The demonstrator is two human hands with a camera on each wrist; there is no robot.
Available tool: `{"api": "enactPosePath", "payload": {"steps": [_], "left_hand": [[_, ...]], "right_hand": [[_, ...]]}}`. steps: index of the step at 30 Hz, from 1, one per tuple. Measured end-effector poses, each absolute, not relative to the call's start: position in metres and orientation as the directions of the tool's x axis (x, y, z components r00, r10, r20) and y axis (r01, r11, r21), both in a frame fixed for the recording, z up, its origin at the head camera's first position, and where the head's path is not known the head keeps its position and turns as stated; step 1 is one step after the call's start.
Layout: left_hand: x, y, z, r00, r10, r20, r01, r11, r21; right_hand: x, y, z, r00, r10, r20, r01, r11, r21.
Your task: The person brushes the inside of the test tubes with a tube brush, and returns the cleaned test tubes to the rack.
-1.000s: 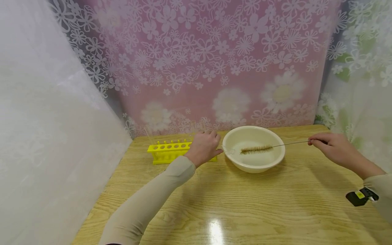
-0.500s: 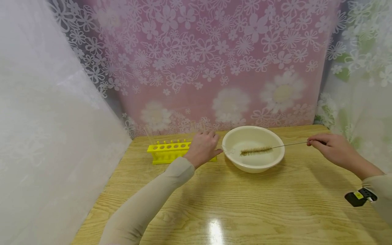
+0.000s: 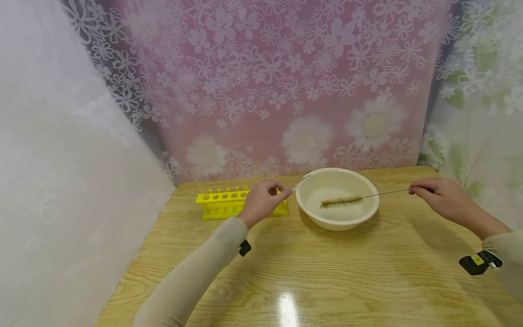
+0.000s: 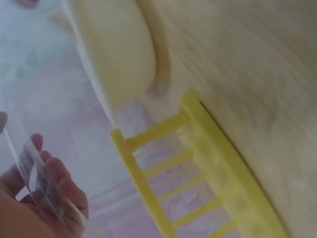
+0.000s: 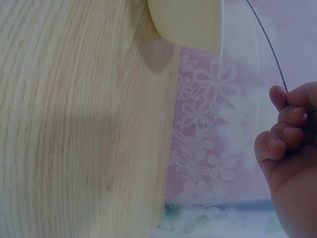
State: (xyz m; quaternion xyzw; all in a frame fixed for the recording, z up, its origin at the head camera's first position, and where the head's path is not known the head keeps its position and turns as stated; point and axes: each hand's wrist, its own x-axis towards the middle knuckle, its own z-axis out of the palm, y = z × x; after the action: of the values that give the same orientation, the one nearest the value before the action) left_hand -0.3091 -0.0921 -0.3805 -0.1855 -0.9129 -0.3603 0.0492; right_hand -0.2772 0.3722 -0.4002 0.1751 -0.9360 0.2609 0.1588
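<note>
My left hand (image 3: 263, 200) grips a clear glass test tube (image 4: 26, 161) between thumb and fingers. In the head view the tube slants up to the right over the left rim of a cream bowl (image 3: 337, 225). Pinched by its twisted wire handle (image 5: 270, 44), a test tube brush (image 3: 342, 201) extends from my right hand (image 3: 445, 200) across the bowl, its brown bristles over the inside. Just behind and left of my left hand stands a yellow test tube rack (image 3: 224, 196), its right part hidden by that hand.
Several more clear tubes (image 3: 199, 180) stand upright at the rack, faint against the pink flowered curtain (image 3: 261, 91). All stands on a wood-grain table (image 3: 327, 272), with a white sheet (image 3: 81, 159) along the left and another curtain at the right.
My left hand has turned over and drawn slightly back to the left, with the tube now tilting up at the bowl's rim. The right hand and brush hardly move.
</note>
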Motion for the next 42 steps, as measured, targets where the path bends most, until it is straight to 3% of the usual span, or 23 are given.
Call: {"api": "enactPosePath", "payload": {"steps": [5, 11, 24, 30, 42], "left_hand": [[-0.306, -0.103, -0.381, -0.941, 0.245, 0.232, 0.309, 0.354, 0.883], [-0.303, -0.115, -0.378, -0.942, 0.11, 0.319, 0.334, 0.189, 0.923], [-0.312, -0.143, -0.377, -0.881, -0.148, 0.45, 0.423, 0.18, 0.888], [-0.325, -0.147, -0.381, -0.869, -0.178, 0.462, 0.424, 0.214, 0.88], [-0.341, -0.143, -0.393, -0.904, -0.144, 0.403, 0.359, 0.26, 0.896]], "right_hand": [[-0.276, 0.372, -0.399, -0.893, -0.248, 0.376, -0.408, 0.797, -0.445], [-0.275, 0.373, -0.4, -0.898, -0.244, 0.367, -0.399, 0.802, -0.445], [-0.275, 0.371, -0.4, -0.904, -0.245, 0.349, -0.393, 0.798, -0.458], [-0.276, 0.371, -0.401, -0.915, -0.236, 0.326, -0.376, 0.791, -0.482], [-0.278, 0.368, -0.402, -0.912, -0.245, 0.329, -0.386, 0.783, -0.488]]}}
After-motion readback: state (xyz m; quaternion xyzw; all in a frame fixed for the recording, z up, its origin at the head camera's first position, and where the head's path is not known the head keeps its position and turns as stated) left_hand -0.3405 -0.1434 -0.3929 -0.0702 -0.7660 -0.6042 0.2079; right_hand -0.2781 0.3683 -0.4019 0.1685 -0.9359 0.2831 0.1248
